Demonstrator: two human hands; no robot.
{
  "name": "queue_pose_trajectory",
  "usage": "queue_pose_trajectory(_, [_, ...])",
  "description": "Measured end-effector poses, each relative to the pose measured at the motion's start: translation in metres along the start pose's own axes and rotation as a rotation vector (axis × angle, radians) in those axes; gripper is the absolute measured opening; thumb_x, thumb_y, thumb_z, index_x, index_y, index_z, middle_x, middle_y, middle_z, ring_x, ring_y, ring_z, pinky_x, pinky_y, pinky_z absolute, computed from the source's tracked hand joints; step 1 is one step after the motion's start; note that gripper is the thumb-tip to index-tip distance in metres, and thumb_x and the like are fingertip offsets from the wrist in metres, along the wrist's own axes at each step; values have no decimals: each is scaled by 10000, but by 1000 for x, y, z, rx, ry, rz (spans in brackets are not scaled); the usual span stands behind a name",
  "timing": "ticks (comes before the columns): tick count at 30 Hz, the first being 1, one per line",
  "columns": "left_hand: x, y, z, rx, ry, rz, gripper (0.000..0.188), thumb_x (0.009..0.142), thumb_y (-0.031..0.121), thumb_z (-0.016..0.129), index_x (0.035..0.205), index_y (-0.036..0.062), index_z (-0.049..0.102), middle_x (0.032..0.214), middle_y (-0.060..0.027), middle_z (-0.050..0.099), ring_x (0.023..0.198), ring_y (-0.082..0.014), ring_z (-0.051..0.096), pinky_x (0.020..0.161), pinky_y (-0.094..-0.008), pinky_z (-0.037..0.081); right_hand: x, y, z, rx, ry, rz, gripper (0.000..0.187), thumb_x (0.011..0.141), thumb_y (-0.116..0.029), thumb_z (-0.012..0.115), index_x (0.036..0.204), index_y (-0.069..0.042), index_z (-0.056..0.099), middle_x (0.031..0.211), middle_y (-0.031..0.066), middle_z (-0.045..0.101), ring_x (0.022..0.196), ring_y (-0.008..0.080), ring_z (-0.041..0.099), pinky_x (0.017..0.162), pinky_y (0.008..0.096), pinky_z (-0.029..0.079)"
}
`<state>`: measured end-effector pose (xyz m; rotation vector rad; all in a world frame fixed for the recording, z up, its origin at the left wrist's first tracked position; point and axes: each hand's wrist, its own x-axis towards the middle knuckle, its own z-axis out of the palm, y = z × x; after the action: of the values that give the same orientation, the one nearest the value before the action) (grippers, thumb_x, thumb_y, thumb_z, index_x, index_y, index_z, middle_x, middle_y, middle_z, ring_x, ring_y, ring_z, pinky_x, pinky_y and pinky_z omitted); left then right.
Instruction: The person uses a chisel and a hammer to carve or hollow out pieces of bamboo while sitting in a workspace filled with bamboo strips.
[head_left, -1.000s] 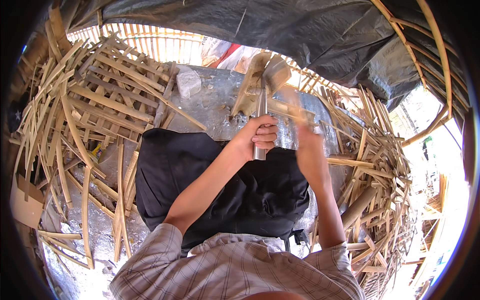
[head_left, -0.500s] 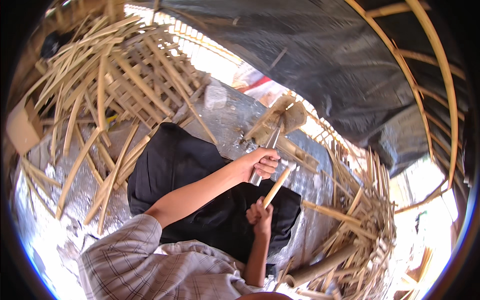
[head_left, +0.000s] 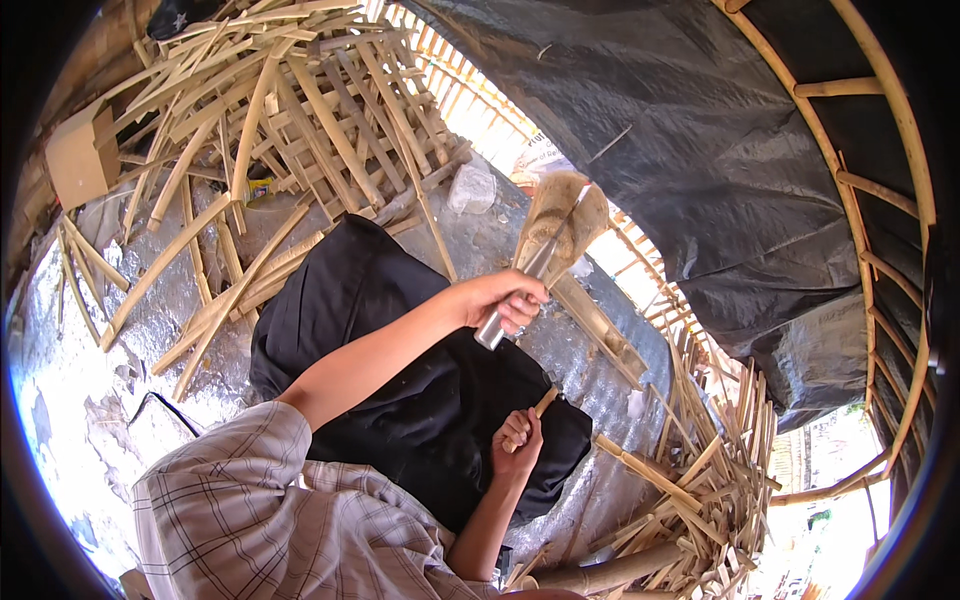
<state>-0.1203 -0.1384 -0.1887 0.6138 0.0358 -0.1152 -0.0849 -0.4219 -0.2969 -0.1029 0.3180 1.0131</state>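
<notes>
My left hand (head_left: pixel 512 302) is closed around the silver, tube-like handle of a long-bladed knife (head_left: pixel 541 262). Its narrow blade points away from me, over a worn wooden block (head_left: pixel 572 205) with a hollowed face. Whether blade and block touch, I cannot tell. Nearer to me, above the black cloth (head_left: pixel 400 410) on my lap, my right hand (head_left: pixel 516 444) is closed round a pale wooden stick (head_left: pixel 546 401). Only a short end of the stick shows past the fingers.
Split bamboo strips (head_left: pixel 300 120) are heaped at the far left, beside a cardboard box (head_left: pixel 84 158). More offcuts (head_left: pixel 700 500) pile up at the right. A pale stone block (head_left: pixel 472 188) and a grooved wooden plank (head_left: pixel 600 328) lie ahead. Black sheeting (head_left: pixel 690 140) hangs at the far right.
My right hand has come down and turned, so less of the stick shows. My left hand has shifted slightly left with the knife. The whole view has tilted.
</notes>
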Motion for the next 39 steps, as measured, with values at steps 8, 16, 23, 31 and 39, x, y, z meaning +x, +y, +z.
queue_pose_trajectory(8, [23,-23,-2,52,60,-19,281,899,164,600,692,141,412,501,50,340,337,-67,316,372,-275,318,1,0,-1,37,54,-18,241,1021,-66,512,786,-54,460,681,-25,377,529,59,360,454,204,343])
queue_pose_trajectory(16, [32,-29,-11,52,53,4,280,865,131,634,687,115,417,492,9,365,317,-97,325,338,-305,309,0,-3,-3,26,69,-4,227,1020,-59,503,798,-54,457,684,-19,375,535,58,364,449,202,355])
queue_pose_trajectory(23, [30,-16,-2,50,235,146,205,853,66,672,755,62,492,553,-19,433,396,-111,424,412,-313,384,2,-1,3,25,52,-2,251,1027,-58,486,785,-68,420,699,-12,381,545,62,371,477,210,372])
queue_pose_trajectory(31, [33,-2,-7,199,380,334,173,903,140,697,866,41,560,679,-14,504,534,-106,488,446,-277,391,2,-1,2,15,81,-20,252,1031,-72,496,787,-66,433,702,-20,377,553,54,368,481,205,364])
queue_pose_trajectory(39, [32,-12,4,257,453,350,229,953,277,665,898,78,567,683,24,499,491,-64,445,421,-236,337,2,-2,2,25,43,8,234,1034,-70,484,803,-57,446,711,-19,382,562,52,370,502,211,370])
